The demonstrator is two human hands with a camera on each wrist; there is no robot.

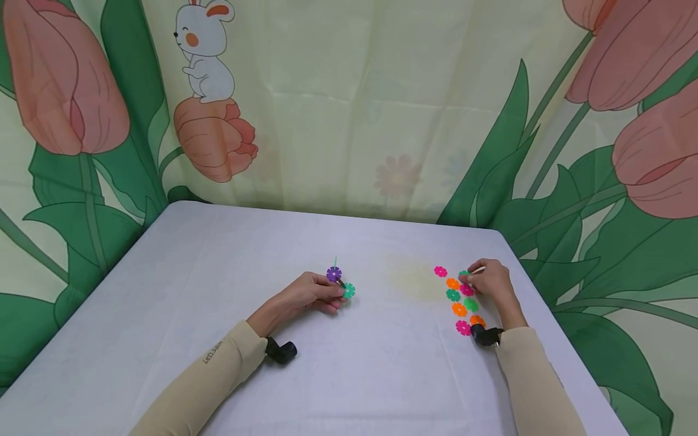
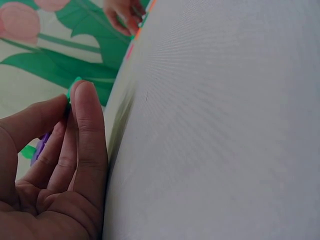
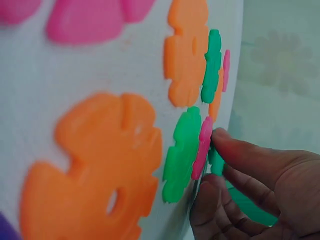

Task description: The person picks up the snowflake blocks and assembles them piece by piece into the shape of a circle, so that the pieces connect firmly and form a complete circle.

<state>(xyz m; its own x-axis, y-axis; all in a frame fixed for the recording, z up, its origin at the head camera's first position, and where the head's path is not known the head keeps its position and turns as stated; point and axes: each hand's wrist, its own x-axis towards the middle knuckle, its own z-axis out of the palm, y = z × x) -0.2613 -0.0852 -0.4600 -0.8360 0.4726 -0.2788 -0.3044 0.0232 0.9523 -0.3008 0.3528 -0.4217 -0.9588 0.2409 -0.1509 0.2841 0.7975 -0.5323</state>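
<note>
My left hand [image 1: 313,293] is raised over the middle of the table, pinching a green notched plastic disc [image 1: 349,290] between thumb and fingers. Joined to that disc are a purple notched disc [image 1: 334,274] and a light green piece [image 1: 335,261] seen edge-on. Over at the right, my right hand [image 1: 492,284] pinches a dark green notched disc [image 3: 217,161] at the far end of a group of loose discs. Beside its fingertips lies a pink disc [image 3: 202,148], with a bright green disc [image 3: 183,156] nearer the wrist camera.
Orange [image 1: 460,310], pink [image 1: 463,327] and green discs lie flat in a loose cluster on the white tablecloth [image 1: 360,375]. A tulip-patterned curtain [image 1: 327,121] hangs behind the table. Each wrist carries a black camera [image 1: 281,351].
</note>
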